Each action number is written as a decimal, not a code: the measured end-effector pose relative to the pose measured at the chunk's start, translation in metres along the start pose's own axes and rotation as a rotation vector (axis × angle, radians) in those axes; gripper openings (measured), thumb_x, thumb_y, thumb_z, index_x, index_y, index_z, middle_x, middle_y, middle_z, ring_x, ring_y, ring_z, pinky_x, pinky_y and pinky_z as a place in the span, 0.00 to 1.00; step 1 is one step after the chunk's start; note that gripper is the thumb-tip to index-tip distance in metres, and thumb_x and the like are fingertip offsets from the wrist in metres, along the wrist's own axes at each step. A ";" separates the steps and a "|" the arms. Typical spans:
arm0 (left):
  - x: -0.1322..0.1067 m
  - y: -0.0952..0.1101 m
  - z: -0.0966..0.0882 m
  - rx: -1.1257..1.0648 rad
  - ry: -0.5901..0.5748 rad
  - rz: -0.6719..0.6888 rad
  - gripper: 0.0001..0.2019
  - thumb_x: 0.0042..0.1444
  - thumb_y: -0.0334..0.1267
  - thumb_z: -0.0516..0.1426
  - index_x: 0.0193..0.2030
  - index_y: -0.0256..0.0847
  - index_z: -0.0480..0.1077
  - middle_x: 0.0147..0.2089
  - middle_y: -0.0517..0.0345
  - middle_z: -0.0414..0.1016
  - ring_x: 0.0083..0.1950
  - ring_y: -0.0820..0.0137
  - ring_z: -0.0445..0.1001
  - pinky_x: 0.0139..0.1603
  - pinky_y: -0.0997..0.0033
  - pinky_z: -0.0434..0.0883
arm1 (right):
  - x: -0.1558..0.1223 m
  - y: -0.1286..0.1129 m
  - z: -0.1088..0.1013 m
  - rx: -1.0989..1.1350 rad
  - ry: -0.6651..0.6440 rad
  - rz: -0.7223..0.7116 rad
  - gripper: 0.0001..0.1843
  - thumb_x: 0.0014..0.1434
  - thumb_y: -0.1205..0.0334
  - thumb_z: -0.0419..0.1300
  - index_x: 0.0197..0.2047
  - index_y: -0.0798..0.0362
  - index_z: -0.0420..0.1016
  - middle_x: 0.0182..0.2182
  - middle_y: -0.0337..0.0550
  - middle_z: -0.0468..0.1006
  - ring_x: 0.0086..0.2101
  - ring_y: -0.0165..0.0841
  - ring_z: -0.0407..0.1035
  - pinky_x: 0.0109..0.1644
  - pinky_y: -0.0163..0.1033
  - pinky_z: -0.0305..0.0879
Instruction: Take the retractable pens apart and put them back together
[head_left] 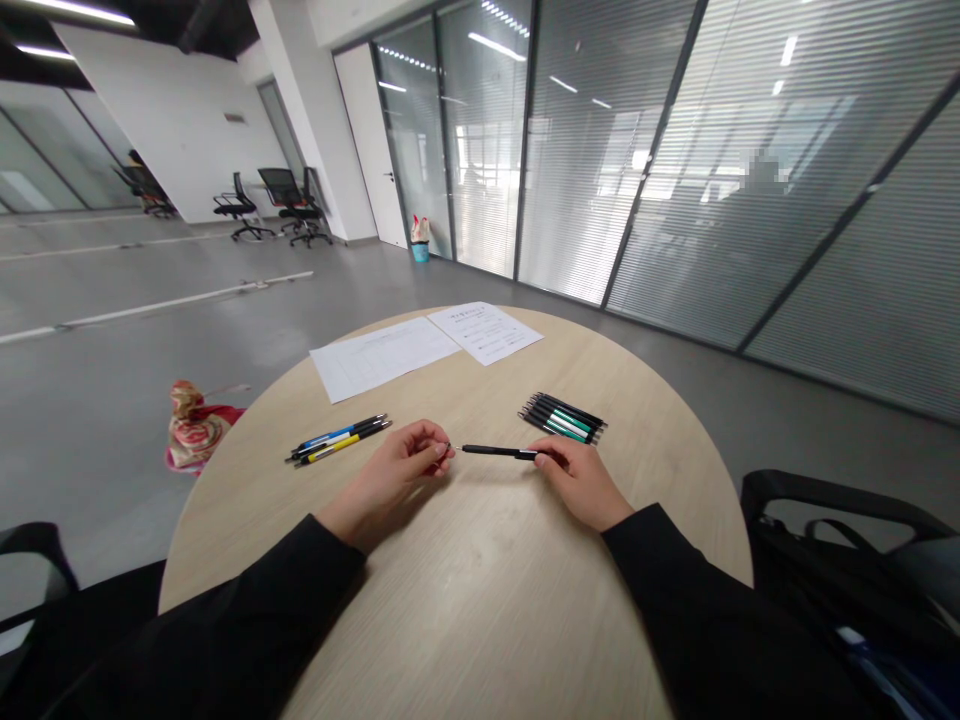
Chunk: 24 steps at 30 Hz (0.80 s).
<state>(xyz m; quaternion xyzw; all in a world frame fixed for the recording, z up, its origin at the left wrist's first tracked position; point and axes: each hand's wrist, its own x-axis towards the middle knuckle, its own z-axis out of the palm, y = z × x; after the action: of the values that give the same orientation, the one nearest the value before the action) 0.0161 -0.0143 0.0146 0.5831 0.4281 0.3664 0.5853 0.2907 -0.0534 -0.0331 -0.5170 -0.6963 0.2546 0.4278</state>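
Note:
Over the middle of the round wooden table (480, 580), my right hand (581, 482) pinches a slim black pen (495, 452) by its right end. The pen lies roughly level, its thin metal tip pointing left at my other hand. My left hand (411, 458) is closed in a pinch just beyond that tip; a tiny dark bit shows at its fingertips, too small to name. Behind my right hand lies a row of several black, green and white pens (564, 416). Left of my left hand lie blue and yellow pens (337, 440), side by side.
Two sheets of printed paper (386, 352) lie at the table's far side. A black chair holding a bag (847, 560) stands at the right, and another chair's armrest (34, 545) at the left. A red patterned bag (196, 430) sits on the floor.

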 end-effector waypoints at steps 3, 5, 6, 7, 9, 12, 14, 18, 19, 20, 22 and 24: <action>0.000 -0.001 0.002 -0.049 -0.011 -0.009 0.13 0.54 0.42 0.66 0.36 0.39 0.68 0.31 0.59 0.75 0.30 0.73 0.71 0.32 0.73 0.66 | 0.000 0.000 0.000 0.005 -0.001 -0.009 0.10 0.63 0.66 0.57 0.42 0.52 0.80 0.39 0.45 0.83 0.39 0.38 0.75 0.44 0.42 0.67; 0.000 -0.002 0.003 -0.057 -0.015 -0.013 0.13 0.54 0.42 0.66 0.38 0.39 0.69 0.31 0.58 0.75 0.31 0.73 0.72 0.33 0.73 0.67 | 0.000 -0.001 0.000 0.008 0.002 -0.011 0.10 0.63 0.66 0.57 0.42 0.52 0.80 0.39 0.44 0.83 0.39 0.38 0.74 0.44 0.42 0.67; 0.000 -0.003 0.003 -0.054 -0.018 -0.011 0.13 0.54 0.42 0.66 0.39 0.38 0.69 0.31 0.59 0.75 0.31 0.73 0.72 0.33 0.72 0.67 | 0.000 -0.001 0.000 0.009 0.004 -0.012 0.10 0.63 0.66 0.57 0.42 0.52 0.80 0.39 0.44 0.83 0.39 0.38 0.74 0.44 0.42 0.67; 0.001 -0.004 0.003 -0.043 -0.022 -0.005 0.13 0.54 0.42 0.66 0.39 0.38 0.70 0.31 0.59 0.75 0.31 0.73 0.71 0.33 0.72 0.66 | 0.000 -0.001 0.001 0.009 0.004 -0.012 0.10 0.63 0.66 0.57 0.42 0.52 0.80 0.39 0.44 0.83 0.38 0.38 0.74 0.44 0.41 0.67; 0.002 -0.007 0.003 -0.007 -0.023 0.010 0.13 0.54 0.43 0.66 0.39 0.38 0.71 0.31 0.59 0.75 0.31 0.74 0.71 0.33 0.73 0.66 | 0.000 -0.001 0.001 0.010 0.003 -0.017 0.10 0.63 0.65 0.57 0.42 0.53 0.80 0.38 0.44 0.82 0.38 0.38 0.74 0.43 0.41 0.66; 0.003 -0.010 0.003 0.061 -0.018 0.028 0.13 0.53 0.44 0.66 0.38 0.38 0.72 0.31 0.59 0.74 0.30 0.73 0.70 0.33 0.73 0.65 | 0.000 -0.002 0.001 0.008 -0.008 -0.024 0.10 0.63 0.65 0.57 0.42 0.53 0.80 0.38 0.44 0.82 0.38 0.37 0.74 0.43 0.41 0.66; 0.003 -0.010 0.003 0.092 -0.024 0.026 0.13 0.53 0.45 0.66 0.37 0.38 0.72 0.30 0.59 0.74 0.30 0.73 0.70 0.32 0.72 0.64 | 0.000 -0.002 0.001 0.006 -0.018 -0.030 0.10 0.63 0.66 0.57 0.42 0.53 0.80 0.39 0.44 0.83 0.38 0.37 0.74 0.43 0.40 0.66; 0.002 -0.009 0.005 0.116 -0.028 0.019 0.13 0.53 0.46 0.65 0.35 0.38 0.72 0.28 0.60 0.73 0.28 0.73 0.69 0.30 0.72 0.63 | 0.000 -0.002 0.001 0.004 -0.016 -0.036 0.10 0.63 0.66 0.58 0.42 0.52 0.81 0.39 0.44 0.82 0.38 0.37 0.74 0.42 0.40 0.66; 0.002 -0.009 0.005 0.127 -0.029 0.018 0.13 0.54 0.45 0.65 0.35 0.38 0.72 0.27 0.61 0.72 0.27 0.73 0.69 0.30 0.72 0.63 | -0.001 -0.001 0.000 0.004 -0.016 -0.037 0.10 0.63 0.66 0.58 0.42 0.52 0.81 0.39 0.44 0.82 0.38 0.37 0.74 0.43 0.41 0.66; 0.002 -0.009 0.005 0.141 -0.030 0.017 0.12 0.54 0.45 0.64 0.35 0.38 0.72 0.26 0.61 0.72 0.27 0.73 0.68 0.29 0.72 0.62 | -0.001 -0.001 0.000 0.004 -0.015 -0.039 0.10 0.63 0.66 0.58 0.43 0.52 0.81 0.39 0.45 0.82 0.38 0.37 0.74 0.43 0.41 0.66; 0.003 -0.010 0.004 0.170 -0.031 0.019 0.12 0.54 0.45 0.64 0.35 0.38 0.72 0.25 0.62 0.71 0.26 0.73 0.68 0.29 0.72 0.62 | -0.001 -0.001 0.000 0.003 -0.010 -0.044 0.10 0.62 0.66 0.58 0.43 0.52 0.81 0.39 0.45 0.83 0.38 0.37 0.74 0.43 0.41 0.67; 0.003 -0.011 0.003 0.189 -0.040 0.030 0.12 0.54 0.45 0.64 0.35 0.37 0.72 0.26 0.62 0.72 0.27 0.73 0.68 0.30 0.72 0.63 | -0.002 -0.001 0.000 0.000 -0.002 -0.043 0.10 0.62 0.65 0.58 0.42 0.52 0.81 0.38 0.46 0.83 0.37 0.38 0.74 0.42 0.41 0.67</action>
<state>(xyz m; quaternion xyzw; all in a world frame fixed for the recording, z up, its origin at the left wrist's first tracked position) 0.0192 -0.0132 0.0036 0.6492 0.4403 0.3212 0.5305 0.2902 -0.0553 -0.0334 -0.5017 -0.7076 0.2458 0.4326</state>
